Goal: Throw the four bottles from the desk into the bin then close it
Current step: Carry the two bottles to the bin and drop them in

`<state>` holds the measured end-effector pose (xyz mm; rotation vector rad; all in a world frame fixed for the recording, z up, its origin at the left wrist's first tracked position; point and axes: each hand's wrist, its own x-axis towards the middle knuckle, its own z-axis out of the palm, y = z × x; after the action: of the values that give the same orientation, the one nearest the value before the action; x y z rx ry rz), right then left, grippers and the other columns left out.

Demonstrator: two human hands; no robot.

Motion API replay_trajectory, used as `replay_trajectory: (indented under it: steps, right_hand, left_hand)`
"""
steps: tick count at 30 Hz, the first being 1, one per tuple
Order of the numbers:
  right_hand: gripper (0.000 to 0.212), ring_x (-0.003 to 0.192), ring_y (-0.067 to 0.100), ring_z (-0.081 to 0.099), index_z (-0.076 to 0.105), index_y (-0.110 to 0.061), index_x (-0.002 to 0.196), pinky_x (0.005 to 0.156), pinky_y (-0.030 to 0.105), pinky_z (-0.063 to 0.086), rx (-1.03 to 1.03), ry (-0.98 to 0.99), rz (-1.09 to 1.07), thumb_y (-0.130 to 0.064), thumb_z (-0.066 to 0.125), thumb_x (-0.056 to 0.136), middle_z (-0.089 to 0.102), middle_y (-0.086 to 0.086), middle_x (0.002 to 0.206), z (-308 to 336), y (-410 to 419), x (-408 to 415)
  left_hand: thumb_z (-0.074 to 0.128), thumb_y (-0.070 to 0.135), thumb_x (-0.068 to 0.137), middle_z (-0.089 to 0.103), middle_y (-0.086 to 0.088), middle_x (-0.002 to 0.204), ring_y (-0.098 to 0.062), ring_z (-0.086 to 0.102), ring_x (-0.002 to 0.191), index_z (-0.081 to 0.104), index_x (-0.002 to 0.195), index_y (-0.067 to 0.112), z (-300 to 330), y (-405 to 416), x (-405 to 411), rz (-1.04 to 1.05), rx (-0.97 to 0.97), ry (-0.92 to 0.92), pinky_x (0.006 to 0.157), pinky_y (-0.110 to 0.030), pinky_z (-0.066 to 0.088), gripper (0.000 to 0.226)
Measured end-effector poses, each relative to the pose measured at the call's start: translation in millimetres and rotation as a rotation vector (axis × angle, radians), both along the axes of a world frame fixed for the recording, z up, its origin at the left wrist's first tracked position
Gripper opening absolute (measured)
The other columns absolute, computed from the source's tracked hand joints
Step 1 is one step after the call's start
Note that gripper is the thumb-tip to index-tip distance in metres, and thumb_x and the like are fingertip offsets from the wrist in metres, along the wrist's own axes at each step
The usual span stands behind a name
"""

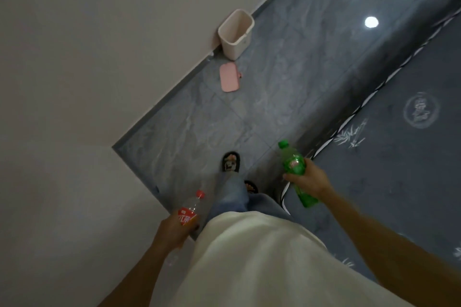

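My left hand (174, 229) grips a clear plastic bottle (191, 208) with a red cap and red label, cap pointing up and away from me. My right hand (308, 179) holds a green plastic bottle (294, 167) around its middle, green cap pointing forward. Ahead on the floor, against the wall, stands a small pale pink bin (235, 35), open and apparently empty. Its pink lid (230, 77) lies flat on the tiles just in front of the bin, apart from it.
A white wall (99, 57) runs along the left with a corner jutting out near my left hand. A dark blue bed or mat (399, 169) with white edging fills the right. Grey tiled floor (262, 107) forms a corridor between them. My sandalled feet (230, 161) are mid-step.
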<state>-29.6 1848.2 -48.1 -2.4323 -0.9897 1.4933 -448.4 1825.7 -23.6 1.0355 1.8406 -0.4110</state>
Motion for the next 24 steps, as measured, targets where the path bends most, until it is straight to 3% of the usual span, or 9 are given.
replay_trajectory:
  steps: [3, 6, 10, 12, 16, 20, 24]
  right_hand:
    - [0.071, 0.093, 0.027, 0.064, 0.054, -0.018, 0.122, 0.076, 0.032, 0.047, 0.028, -0.008, -0.023, -0.048, 0.084, 0.065, 0.066, 0.005, 0.103, 2, 52, 6]
    - [0.074, 0.092, 0.025, 0.062, 0.053, -0.018, 0.124, 0.076, 0.032, 0.047, 0.021, -0.039, -0.041, -0.049, 0.084, 0.065, 0.065, 0.003, 0.102, 5, 87, 17]
    - [0.075, 0.095, 0.029, 0.065, 0.052, -0.019, 0.126, 0.08, 0.036, 0.053, -0.043, -0.058, -0.171, -0.048, 0.085, 0.065, 0.068, 0.007, 0.106, 7, 98, 34]
    - [0.075, 0.1, 0.031, 0.065, 0.051, -0.019, 0.128, 0.082, 0.037, 0.052, -0.09, -0.06, -0.227, -0.048, 0.085, 0.067, 0.068, 0.01, 0.111, 8, 92, 44]
    - [0.078, 0.107, 0.034, 0.064, 0.053, -0.016, 0.132, 0.089, 0.039, 0.052, -0.194, -0.071, -0.361, -0.048, 0.085, 0.068, 0.067, 0.014, 0.12, 9, 71, 66]
    - [0.078, 0.098, 0.031, 0.063, 0.056, -0.016, 0.131, 0.086, 0.039, 0.052, -0.273, -0.059, -0.506, -0.045, 0.088, 0.066, 0.069, 0.012, 0.115, 7, 60, 96]
    - [0.071, 0.095, 0.031, 0.066, 0.059, -0.016, 0.127, 0.084, 0.037, 0.052, -0.316, -0.065, -0.541, -0.044, 0.087, 0.067, 0.071, 0.01, 0.11, 1, 73, 147]
  left_hand:
    - [0.083, 0.047, 0.073, 0.072, -0.003, 0.1, -0.014, 0.066, 0.071, 0.063, 0.111, 0.027, -8, 49, -4, -0.061, -0.042, 0.001, 0.059, -0.023, 0.049, 0.048]
    - [0.08, 0.046, 0.077, 0.075, -0.011, 0.091, -0.026, 0.07, 0.073, 0.07, 0.097, 0.019, -19, 116, 3, -0.149, -0.054, -0.009, 0.069, -0.037, 0.058, 0.035]
    - [0.081, 0.04, 0.078, 0.074, -0.008, 0.091, -0.026, 0.071, 0.082, 0.071, 0.1, 0.013, -23, 210, 44, -0.256, -0.026, -0.061, 0.078, -0.038, 0.06, 0.036]
    - [0.081, 0.039, 0.08, 0.073, -0.007, 0.093, -0.026, 0.07, 0.084, 0.068, 0.096, 0.019, -23, 257, 74, -0.287, 0.022, -0.084, 0.082, -0.04, 0.06, 0.029]
    - [0.081, 0.044, 0.077, 0.071, -0.006, 0.101, -0.028, 0.069, 0.09, 0.063, 0.111, 0.021, -13, 341, 150, -0.348, 0.109, -0.168, 0.082, -0.038, 0.059, 0.045]
    - [0.08, 0.049, 0.071, 0.07, -0.002, 0.1, -0.019, 0.069, 0.083, 0.061, 0.113, 0.023, -14, 402, 232, -0.405, 0.153, -0.256, 0.063, -0.027, 0.054, 0.053]
    - [0.08, 0.052, 0.071, 0.068, 0.0, 0.105, -0.017, 0.067, 0.09, 0.057, 0.121, 0.026, -26, 442, 298, -0.458, 0.136, -0.288, 0.076, -0.032, 0.055, 0.06]
